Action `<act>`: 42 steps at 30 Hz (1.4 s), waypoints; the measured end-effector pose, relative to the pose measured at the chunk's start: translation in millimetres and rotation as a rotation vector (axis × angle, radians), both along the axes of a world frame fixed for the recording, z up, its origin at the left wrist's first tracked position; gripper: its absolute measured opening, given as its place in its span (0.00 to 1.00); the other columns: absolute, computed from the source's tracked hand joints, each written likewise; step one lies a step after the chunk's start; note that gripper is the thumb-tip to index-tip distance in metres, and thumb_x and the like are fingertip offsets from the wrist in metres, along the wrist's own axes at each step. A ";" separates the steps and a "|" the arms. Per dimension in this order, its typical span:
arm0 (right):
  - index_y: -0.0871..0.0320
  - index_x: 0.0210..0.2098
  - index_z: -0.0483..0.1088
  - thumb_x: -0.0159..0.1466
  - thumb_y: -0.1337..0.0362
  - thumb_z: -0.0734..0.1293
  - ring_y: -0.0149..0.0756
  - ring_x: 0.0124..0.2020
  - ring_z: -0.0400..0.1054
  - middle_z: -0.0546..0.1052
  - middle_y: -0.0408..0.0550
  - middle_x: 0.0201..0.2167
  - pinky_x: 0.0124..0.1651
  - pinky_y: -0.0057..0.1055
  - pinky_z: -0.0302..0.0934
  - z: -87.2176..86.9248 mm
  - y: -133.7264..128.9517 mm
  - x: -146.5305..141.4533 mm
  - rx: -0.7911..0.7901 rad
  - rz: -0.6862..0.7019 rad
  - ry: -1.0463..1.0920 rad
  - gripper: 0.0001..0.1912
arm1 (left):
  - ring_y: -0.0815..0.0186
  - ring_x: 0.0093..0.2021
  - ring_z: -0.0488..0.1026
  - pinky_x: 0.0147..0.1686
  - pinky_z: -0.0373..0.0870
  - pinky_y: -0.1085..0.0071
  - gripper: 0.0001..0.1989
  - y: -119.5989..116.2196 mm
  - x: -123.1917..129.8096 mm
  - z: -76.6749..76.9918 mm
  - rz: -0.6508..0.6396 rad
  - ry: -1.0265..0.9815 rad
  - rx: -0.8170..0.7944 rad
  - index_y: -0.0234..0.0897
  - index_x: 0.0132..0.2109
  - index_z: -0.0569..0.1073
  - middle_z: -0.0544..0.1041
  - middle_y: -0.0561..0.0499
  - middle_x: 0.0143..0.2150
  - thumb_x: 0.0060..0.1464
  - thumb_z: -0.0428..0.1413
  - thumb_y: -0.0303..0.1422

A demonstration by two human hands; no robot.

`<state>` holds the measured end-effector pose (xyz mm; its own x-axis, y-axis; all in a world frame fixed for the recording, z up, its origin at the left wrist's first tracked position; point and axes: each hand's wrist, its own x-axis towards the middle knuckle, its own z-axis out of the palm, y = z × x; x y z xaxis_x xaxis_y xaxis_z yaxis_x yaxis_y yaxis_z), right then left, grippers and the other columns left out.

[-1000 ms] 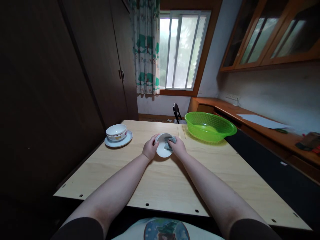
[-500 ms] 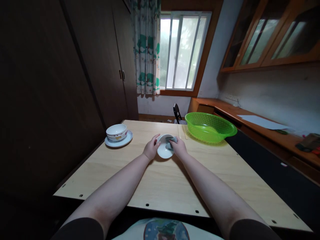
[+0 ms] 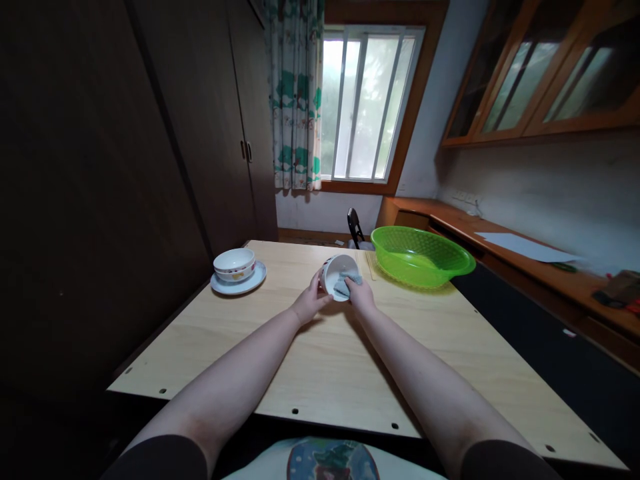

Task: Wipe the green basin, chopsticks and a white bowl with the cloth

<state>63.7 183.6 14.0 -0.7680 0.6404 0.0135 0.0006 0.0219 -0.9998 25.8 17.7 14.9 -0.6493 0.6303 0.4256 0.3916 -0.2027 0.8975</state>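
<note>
A white bowl (image 3: pixel 345 264) with a coloured pattern on its outside is tilted over the table, its mouth turned to the right and towards me. My left hand (image 3: pixel 312 301) is closed around its left side, thumb near the lower rim. In my right hand (image 3: pixel 362 295) is a grey-green cloth (image 3: pixel 341 285), pressed against the inside of the bowl. The fingers under the cloth are partly hidden.
Stacked white bowls (image 3: pixel 234 261) stand on a pale plate (image 3: pixel 239 288) at the table's left. At the back right sits a green plastic basket (image 3: pixel 420 257), with chopsticks (image 3: pixel 370 265) lying beside it. The wooden table (image 3: pixel 345 373) has slotted holes along its front edge.
The bowl has tipped further onto its side and shifted up and to the right. My left hand has turned with it, and the cloth has moved lower inside the bowl.
</note>
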 end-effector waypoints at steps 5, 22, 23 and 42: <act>0.59 0.39 0.73 0.52 0.60 0.67 0.39 0.28 0.73 0.79 0.50 0.31 0.26 0.30 0.64 4.4 -8.1 2.2 0.009 0.132 0.011 0.16 | 0.55 0.64 0.58 0.62 0.57 0.57 0.41 1.4 -1.2 -0.4 0.044 0.030 0.126 0.37 0.68 0.47 0.57 0.40 0.67 0.52 0.57 0.39; 0.56 0.32 0.71 0.48 0.56 0.69 0.40 0.32 0.72 0.78 0.47 0.29 0.35 0.33 0.65 10.7 -0.6 10.0 0.356 0.034 0.039 0.14 | 0.59 0.51 0.72 0.52 0.67 0.64 0.24 -10.2 -1.7 5.0 0.438 0.151 -0.118 0.35 0.56 0.69 0.76 0.46 0.52 0.51 0.50 0.31; 0.56 0.31 0.70 0.48 0.56 0.69 0.40 0.32 0.72 0.78 0.47 0.29 0.34 0.33 0.65 10.0 -1.2 9.3 0.345 0.046 0.039 0.13 | 0.59 0.50 0.73 0.51 0.67 0.64 0.23 -10.1 -1.0 5.7 0.465 0.149 -0.127 0.36 0.55 0.70 0.77 0.46 0.51 0.51 0.49 0.31; 0.54 0.32 0.69 0.50 0.58 0.69 0.38 0.31 0.69 0.76 0.44 0.28 0.33 0.30 0.59 13.2 2.7 13.0 0.478 0.024 0.020 0.11 | 0.59 0.47 0.73 0.52 0.67 0.64 0.21 -9.3 1.5 8.7 0.405 0.149 -0.209 0.38 0.53 0.72 0.78 0.48 0.48 0.51 0.52 0.32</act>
